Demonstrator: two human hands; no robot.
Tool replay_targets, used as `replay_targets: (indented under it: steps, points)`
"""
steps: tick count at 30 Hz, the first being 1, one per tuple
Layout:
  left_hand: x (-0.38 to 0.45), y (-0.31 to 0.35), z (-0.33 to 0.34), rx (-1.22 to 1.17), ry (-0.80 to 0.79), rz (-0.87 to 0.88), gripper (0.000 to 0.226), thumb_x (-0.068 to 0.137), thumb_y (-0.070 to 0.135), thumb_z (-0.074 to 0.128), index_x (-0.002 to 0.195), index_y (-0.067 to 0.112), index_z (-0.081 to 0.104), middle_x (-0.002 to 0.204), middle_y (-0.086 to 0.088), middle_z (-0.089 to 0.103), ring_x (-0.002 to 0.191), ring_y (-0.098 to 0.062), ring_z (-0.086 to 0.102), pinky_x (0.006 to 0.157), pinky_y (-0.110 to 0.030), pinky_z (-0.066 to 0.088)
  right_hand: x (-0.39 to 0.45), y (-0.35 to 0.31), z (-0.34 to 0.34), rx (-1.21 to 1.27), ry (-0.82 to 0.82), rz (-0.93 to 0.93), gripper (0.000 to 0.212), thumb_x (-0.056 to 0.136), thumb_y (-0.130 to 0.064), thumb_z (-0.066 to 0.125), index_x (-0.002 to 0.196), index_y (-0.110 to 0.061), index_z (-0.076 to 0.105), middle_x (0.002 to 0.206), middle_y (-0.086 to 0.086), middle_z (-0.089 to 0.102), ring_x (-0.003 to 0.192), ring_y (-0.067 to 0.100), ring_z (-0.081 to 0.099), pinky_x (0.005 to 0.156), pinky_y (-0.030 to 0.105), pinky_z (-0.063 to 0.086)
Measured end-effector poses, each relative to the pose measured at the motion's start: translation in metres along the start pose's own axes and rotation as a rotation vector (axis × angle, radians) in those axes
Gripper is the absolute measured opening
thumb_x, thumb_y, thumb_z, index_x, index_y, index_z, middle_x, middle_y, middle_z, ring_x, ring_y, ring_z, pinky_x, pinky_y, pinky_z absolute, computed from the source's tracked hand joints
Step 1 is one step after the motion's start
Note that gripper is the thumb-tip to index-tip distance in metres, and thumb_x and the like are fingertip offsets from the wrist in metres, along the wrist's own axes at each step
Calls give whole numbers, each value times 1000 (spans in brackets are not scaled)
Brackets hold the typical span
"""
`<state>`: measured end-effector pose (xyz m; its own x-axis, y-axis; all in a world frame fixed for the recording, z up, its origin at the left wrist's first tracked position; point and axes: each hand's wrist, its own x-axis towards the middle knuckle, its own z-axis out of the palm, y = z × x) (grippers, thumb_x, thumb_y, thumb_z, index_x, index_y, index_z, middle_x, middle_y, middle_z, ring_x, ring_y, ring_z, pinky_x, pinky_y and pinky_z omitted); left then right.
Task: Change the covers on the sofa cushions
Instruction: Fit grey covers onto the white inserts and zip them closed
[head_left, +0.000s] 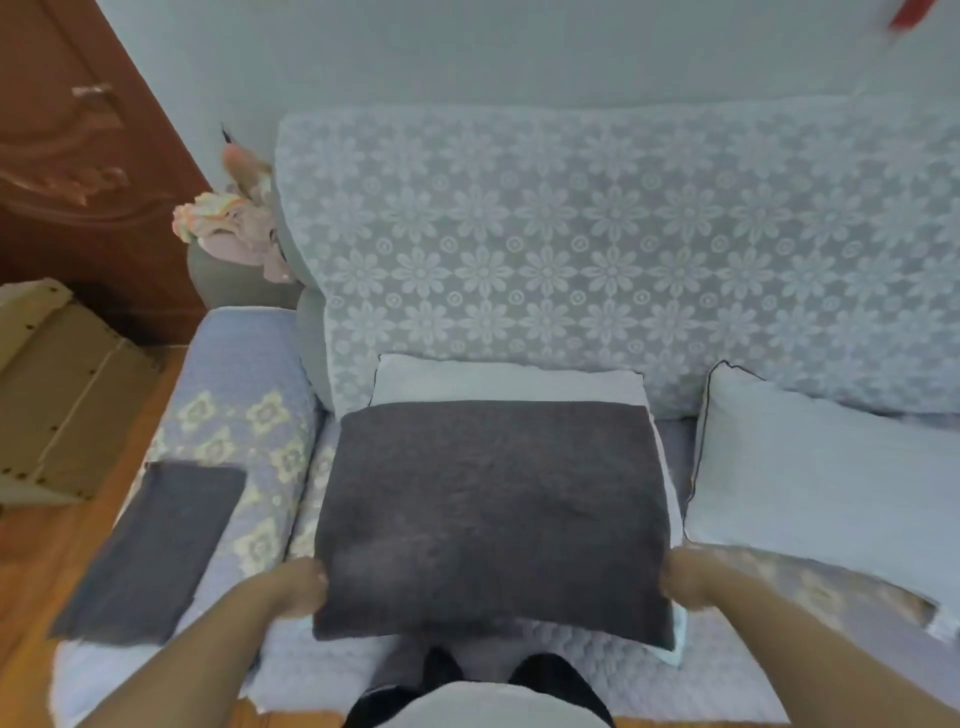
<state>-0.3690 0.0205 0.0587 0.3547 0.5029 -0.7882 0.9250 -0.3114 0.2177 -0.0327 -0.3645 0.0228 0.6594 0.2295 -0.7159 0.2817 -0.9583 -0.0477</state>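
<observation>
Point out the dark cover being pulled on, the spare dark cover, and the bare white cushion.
dark cover (493, 514), head view, middle of its top face.
spare dark cover (156, 545), head view, its middle, on the sofa arm.
white cushion (810, 478), head view, its front face.

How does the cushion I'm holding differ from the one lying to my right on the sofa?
The held cushion is mostly inside a dark grey cover; the right cushion is bare and pale, with dark piping.
The held cushion is gripped by the left hand and right hand; the right cushion lies untouched.
Both are pale and sit on the sofa.
</observation>
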Motion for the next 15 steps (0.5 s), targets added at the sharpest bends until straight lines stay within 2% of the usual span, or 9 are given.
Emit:
replay_targets:
  steps: [2,4,5,7,9,11,12,13,15]
  points:
    - [-6,16,7,157,-43,61,23,105,17,45,118,16,63,115,-6,59,112,-21,57,90,-27,45,-3,-24,-17,-144,-18,-106,34,98,-19,48,67,-26,35,76,-2,45,82,23,58,78,30,45]
    - [2,30,3,161,-50,138,24,106,17,36,102,11,59,96,-5,53,88,-18,52,83,-36,43,8,-49,-44,-93,73,-221,19,98,-15,45,80,-20,45,100,9,56,98,30,57,79,33,44]
    - [8,33,-1,144,-14,143,25,106,19,35,90,13,54,88,-3,50,78,-16,47,78,-37,42,21,-61,-58,-61,114,-260,7,97,-13,45,97,-14,52,117,14,54,103,32,56,81,34,45]
    - [14,38,-5,51,53,161,28,107,24,37,86,14,53,84,-3,52,73,-17,45,71,-34,40,47,-83,-80,21,212,-316,46,95,-12,47,140,-13,44,144,16,41,123,37,48,99,40,43]
    - [6,45,-6,23,47,159,26,107,26,39,99,13,60,88,-5,58,76,-19,49,70,-31,42,72,-108,-96,23,248,-388,67,94,-13,48,156,-17,24,160,13,24,143,38,28,117,46,29]
    - [-3,54,-4,0,26,173,23,107,25,40,103,20,61,89,-6,61,76,-18,54,70,-35,47,104,-124,-101,-130,226,-377,72,96,-18,47,159,-18,13,164,10,18,148,36,16,121,48,17]
    - [-7,59,-2,-21,9,187,21,107,26,41,106,23,61,94,-4,64,81,-18,58,75,-37,51,112,-126,-103,-243,221,-326,67,96,-19,45,157,-15,18,160,10,26,146,35,21,122,49,14]
    - [-11,62,-1,-47,-14,201,21,107,26,42,114,25,61,104,-1,64,90,-18,61,82,-36,53,117,-129,-102,-345,221,-279,57,95,-19,44,150,-13,32,150,10,40,140,33,33,121,50,13]
    - [-19,72,1,-104,-58,211,25,107,28,43,127,27,59,120,4,62,107,-16,62,93,-35,53,112,-132,-101,-453,280,-270,29,91,-15,46,118,-15,57,116,5,62,113,25,54,119,50,17]
